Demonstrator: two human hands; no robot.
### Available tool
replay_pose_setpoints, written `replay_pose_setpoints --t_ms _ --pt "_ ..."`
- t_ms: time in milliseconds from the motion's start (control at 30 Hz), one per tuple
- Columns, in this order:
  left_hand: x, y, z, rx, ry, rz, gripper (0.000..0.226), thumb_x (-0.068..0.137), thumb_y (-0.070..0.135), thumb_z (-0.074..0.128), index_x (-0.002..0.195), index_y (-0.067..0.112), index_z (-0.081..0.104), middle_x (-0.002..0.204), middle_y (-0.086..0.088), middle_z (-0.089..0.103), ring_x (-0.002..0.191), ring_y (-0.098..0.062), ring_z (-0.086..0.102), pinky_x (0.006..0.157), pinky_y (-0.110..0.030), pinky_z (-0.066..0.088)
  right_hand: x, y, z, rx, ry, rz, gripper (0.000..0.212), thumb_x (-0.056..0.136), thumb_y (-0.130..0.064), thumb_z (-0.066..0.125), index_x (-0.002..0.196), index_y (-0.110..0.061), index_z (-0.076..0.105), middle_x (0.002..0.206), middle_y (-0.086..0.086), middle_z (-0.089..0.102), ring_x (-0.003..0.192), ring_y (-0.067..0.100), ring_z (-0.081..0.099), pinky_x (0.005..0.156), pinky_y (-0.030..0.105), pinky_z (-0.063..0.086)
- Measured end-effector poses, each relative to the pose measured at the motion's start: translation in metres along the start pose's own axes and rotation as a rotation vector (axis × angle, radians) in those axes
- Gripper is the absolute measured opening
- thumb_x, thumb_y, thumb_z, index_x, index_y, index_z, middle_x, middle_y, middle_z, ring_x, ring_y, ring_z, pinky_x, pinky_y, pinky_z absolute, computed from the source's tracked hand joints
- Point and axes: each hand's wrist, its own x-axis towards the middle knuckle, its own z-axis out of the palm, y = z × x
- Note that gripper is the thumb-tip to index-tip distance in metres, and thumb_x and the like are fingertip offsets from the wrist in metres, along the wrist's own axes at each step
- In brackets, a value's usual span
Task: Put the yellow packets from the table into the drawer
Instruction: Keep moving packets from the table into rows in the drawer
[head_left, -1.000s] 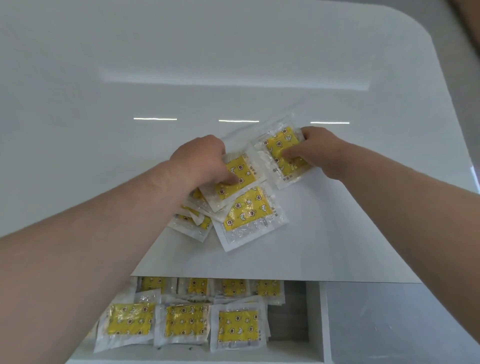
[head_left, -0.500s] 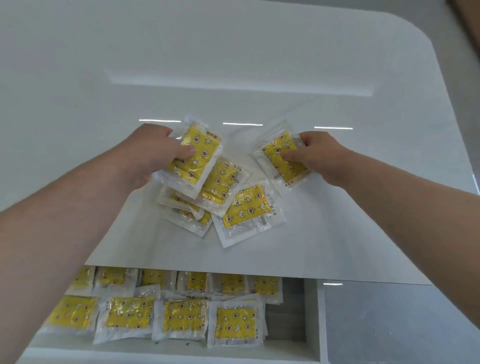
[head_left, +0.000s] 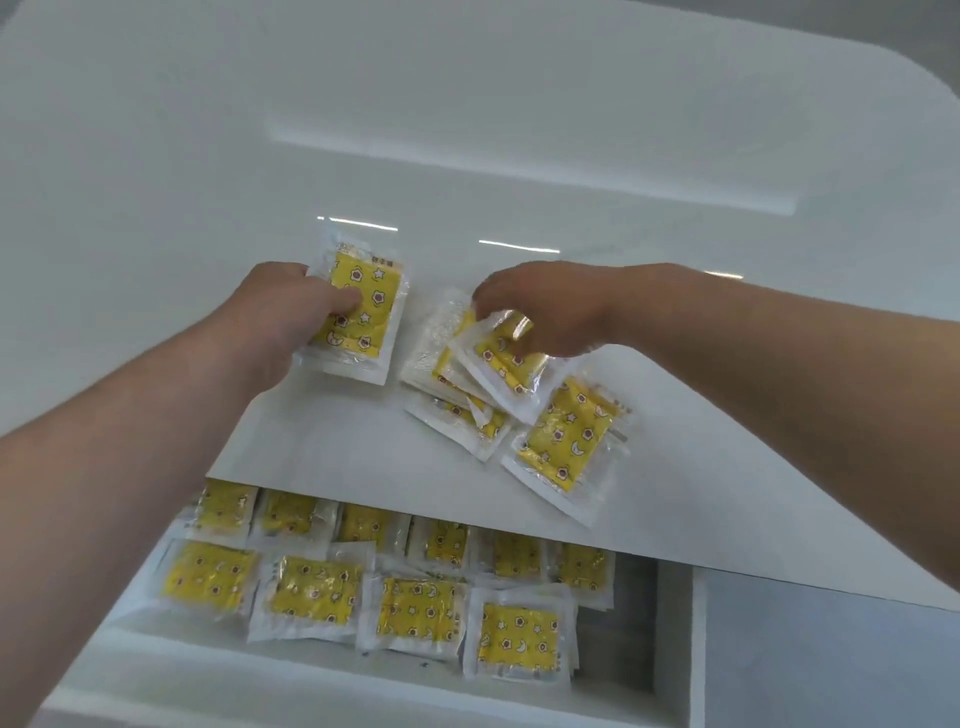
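My left hand (head_left: 291, 306) grips a yellow packet (head_left: 366, 312) with star and flower prints, held above the white table (head_left: 467, 130) left of the pile. My right hand (head_left: 545, 306) reaches onto the pile of yellow packets (head_left: 467, 395) and pinches the top packet (head_left: 506, 364). One more packet (head_left: 569, 447) lies flat at the pile's right, near the table's front edge. Below the table edge the open white drawer (head_left: 672, 623) holds several yellow packets (head_left: 415, 608) in two rows.
The table's front edge (head_left: 467, 519) overhangs the back row of the drawer. A grey floor area (head_left: 831, 665) shows right of the drawer. The drawer's right end has a bare strip beside the packets.
My left hand has lifted its packet away to the left of the pile. My right hand moved left from the far-right packet onto the top of the pile. The view shifted, showing more drawer.
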Motion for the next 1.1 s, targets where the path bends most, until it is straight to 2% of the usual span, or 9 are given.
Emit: replay_pose_setpoints --t_ms 200,333,533,667,800,833,933,1000,1100 --pt "0.006 -0.006 -0.012 0.0 -0.051 0.0 0.007 0.081 0.016 0.07 0.082 0.016 0.063 0.087 -0.003 0.069 0.075 -0.02 0.066 0.062 -0.026 0.047 -0.003 -0.003 -0.008 -0.043 -0.099 0.007 0.068 0.085 -0.028 0.07 0.143 -0.038 0.037 0.148 -0.01 0.039 0.134 0.018 0.039 0.105 0.034 0.033" --pt "0.007 -0.004 -0.014 -0.005 -0.083 0.007 0.012 0.082 0.017 0.07 0.093 0.014 0.066 0.09 -0.004 0.07 0.076 -0.018 0.067 0.062 -0.025 0.048 0.0 -0.004 -0.006 -0.108 -0.059 0.002 0.069 0.079 -0.032 0.076 0.14 -0.035 0.042 0.138 -0.007 0.047 0.125 0.019 0.046 0.098 0.032 0.038" --pt "0.006 0.0 -0.012 -0.036 -0.126 0.008 0.007 0.082 0.015 0.07 0.086 0.016 0.065 0.09 -0.002 0.072 0.078 -0.018 0.069 0.065 -0.026 0.052 0.0 -0.003 -0.004 -0.196 -0.028 0.046 0.071 0.076 -0.043 0.076 0.138 -0.029 0.045 0.129 -0.003 0.05 0.122 0.022 0.045 0.097 0.035 0.039" --pt "0.001 0.004 -0.007 -0.045 -0.14 0.012 0.007 0.082 0.017 0.07 0.086 0.018 0.065 0.09 0.0 0.072 0.078 -0.017 0.069 0.064 -0.026 0.051 -0.004 -0.001 -0.001 -0.096 -0.02 0.122 0.072 0.075 -0.04 0.078 0.137 -0.025 0.046 0.132 -0.002 0.05 0.121 0.022 0.046 0.096 0.036 0.04" --pt "-0.009 0.009 0.002 -0.037 -0.178 0.051 0.005 0.083 0.017 0.069 0.082 0.019 0.066 0.082 0.004 0.071 0.056 -0.005 0.068 0.045 -0.015 0.046 -0.013 -0.003 -0.001 0.013 0.016 0.161 0.059 0.077 -0.034 0.078 0.128 -0.022 0.052 0.109 -0.004 0.05 0.101 0.018 0.047 0.08 0.028 0.034" --pt "-0.011 0.01 0.004 -0.034 -0.183 0.053 0.004 0.083 0.017 0.069 0.083 0.019 0.066 0.082 0.004 0.071 0.057 -0.006 0.068 0.046 -0.015 0.047 -0.015 -0.003 -0.001 0.031 0.024 0.16 0.056 0.077 -0.033 0.078 0.125 -0.021 0.053 0.105 -0.006 0.047 0.098 0.017 0.045 0.08 0.028 0.033" --pt "-0.015 0.013 0.009 -0.028 -0.191 0.053 0.006 0.082 0.017 0.07 0.086 0.018 0.067 0.087 0.001 0.073 0.077 -0.017 0.07 0.068 -0.028 0.054 -0.018 -0.003 0.002 0.066 0.051 0.166 0.05 0.077 -0.031 0.078 0.121 -0.02 0.055 0.103 -0.007 0.046 0.094 0.015 0.043 0.078 0.028 0.033" --pt "-0.017 0.015 0.012 -0.025 -0.196 0.057 0.005 0.082 0.016 0.07 0.085 0.018 0.067 0.088 0.001 0.073 0.081 -0.018 0.07 0.077 -0.033 0.055 -0.018 -0.002 0.004 0.09 0.075 0.173 0.047 0.077 -0.029 0.078 0.118 -0.021 0.056 0.1 -0.007 0.046 0.092 0.015 0.043 0.076 0.028 0.033" --pt "-0.025 0.019 0.015 -0.013 -0.224 0.076 0.004 0.083 0.017 0.07 0.085 0.018 0.067 0.09 0.001 0.073 0.08 -0.017 0.07 0.079 -0.033 0.054 -0.022 -0.001 0.007 0.193 0.107 0.205 0.03 0.075 -0.026 0.079 0.092 -0.022 0.055 0.083 -0.01 0.048 0.085 0.016 0.048 0.067 0.025 0.035"
